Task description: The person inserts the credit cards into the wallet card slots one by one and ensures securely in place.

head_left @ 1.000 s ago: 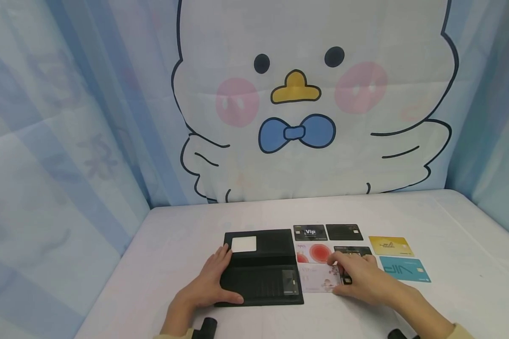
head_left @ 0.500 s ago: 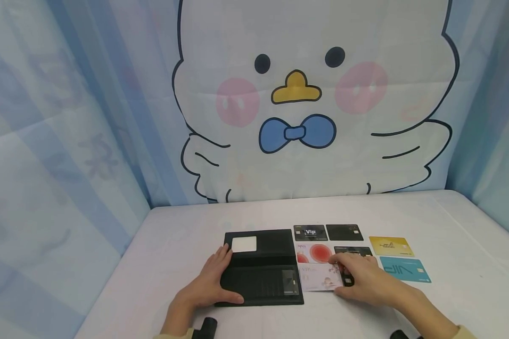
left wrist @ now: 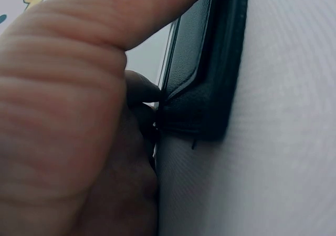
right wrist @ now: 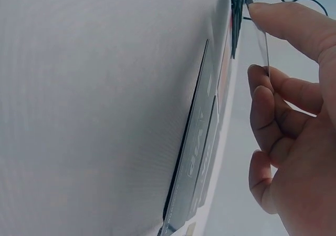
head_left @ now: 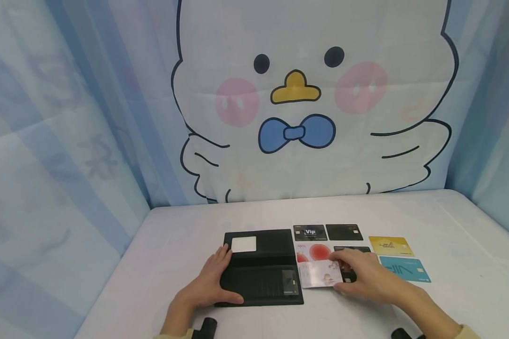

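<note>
Right hand (head_left: 360,275) grips a pale pink card (head_left: 320,274) across its right end, thumb at the near corner, fingers at the far one. Card sits tilted, raised off the tabletop (head_left: 462,235); its left edge is just beside the black wallet (head_left: 258,287). White cloth shows on the card's near side and right of the teal card (head_left: 404,268). Far side is tighter: red-circle card (head_left: 320,252) directly behind.

Left hand (head_left: 212,278) rests on the wallet's left edge, fingers extended, thumb laid over the lower half. Pink card lies between the hands.

Wallet: unfolded, leather-look, fine grain, clear window (head_left: 289,282) at lower right. Pink card: thin, glossy. Flat rectangles farther out: Vip card (head_left: 310,232), plain black card (head_left: 343,232), yellow card (head_left: 391,246). Dark cards by the right hand, partly hidden. Behind: cloth backdrop (head_left: 297,174), printed bird.
</note>
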### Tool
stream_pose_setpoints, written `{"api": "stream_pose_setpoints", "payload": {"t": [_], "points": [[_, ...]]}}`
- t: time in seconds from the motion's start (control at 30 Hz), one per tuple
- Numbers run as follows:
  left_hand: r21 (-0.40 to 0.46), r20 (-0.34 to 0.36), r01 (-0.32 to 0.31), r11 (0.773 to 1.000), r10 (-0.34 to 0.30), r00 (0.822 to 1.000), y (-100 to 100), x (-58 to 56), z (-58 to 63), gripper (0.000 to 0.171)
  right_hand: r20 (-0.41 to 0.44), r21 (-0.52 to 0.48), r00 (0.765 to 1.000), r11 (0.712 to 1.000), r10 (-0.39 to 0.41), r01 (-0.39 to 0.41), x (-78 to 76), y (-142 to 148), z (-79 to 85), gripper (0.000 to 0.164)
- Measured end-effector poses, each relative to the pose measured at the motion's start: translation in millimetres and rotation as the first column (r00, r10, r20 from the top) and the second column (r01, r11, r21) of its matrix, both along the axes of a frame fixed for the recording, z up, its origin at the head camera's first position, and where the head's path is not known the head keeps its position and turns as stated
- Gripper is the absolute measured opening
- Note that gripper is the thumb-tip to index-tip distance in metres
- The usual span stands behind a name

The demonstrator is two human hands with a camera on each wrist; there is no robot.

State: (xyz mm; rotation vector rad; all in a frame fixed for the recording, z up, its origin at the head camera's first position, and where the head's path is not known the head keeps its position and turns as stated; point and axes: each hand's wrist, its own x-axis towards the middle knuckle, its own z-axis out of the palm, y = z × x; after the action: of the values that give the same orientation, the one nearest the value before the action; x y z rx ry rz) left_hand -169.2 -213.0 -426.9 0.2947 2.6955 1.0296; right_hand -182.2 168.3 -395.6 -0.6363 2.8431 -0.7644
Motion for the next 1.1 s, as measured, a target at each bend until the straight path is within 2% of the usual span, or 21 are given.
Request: {"api": "stream_pose_setpoints", "payload": {"t": [0.3, 0.53, 0.8, 1.1], "points": [[0.008, -0.002, 0.004, 1.000, -0.004, 1.000, -1, -0.1, 0.5, 0.121, -0.011, -0.032, 1.000, 0.999, -0.001, 0.001, -0.6, -7, 1.8, 0.059], [0.013, -0.005, 0.016, 1.000, -0.016, 1.000, -2, -0.7, 0.7, 0.121, -0.049, -0.013, 0.998, 0.999, 0.036, -0.037, -2.9, -12, 3.4, 0.058], [0.018, 0.002, 0.014, 1.000, -0.014, 1.000, -2, -0.6, 1.1, 0.121, -0.044, -0.028, 0.998, 0.999, 0.044, -0.046, -1.3, -19, 4.9, 0.057], [0.014, 0.009, 0.009, 1.000, -0.009, 1.000, -2, 0.0, -0.2, 0.120, -0.134, -0.059, 0.984, 0.990, 0.118, -0.127, -1.9, -26, 3.6, 0.053]]}}
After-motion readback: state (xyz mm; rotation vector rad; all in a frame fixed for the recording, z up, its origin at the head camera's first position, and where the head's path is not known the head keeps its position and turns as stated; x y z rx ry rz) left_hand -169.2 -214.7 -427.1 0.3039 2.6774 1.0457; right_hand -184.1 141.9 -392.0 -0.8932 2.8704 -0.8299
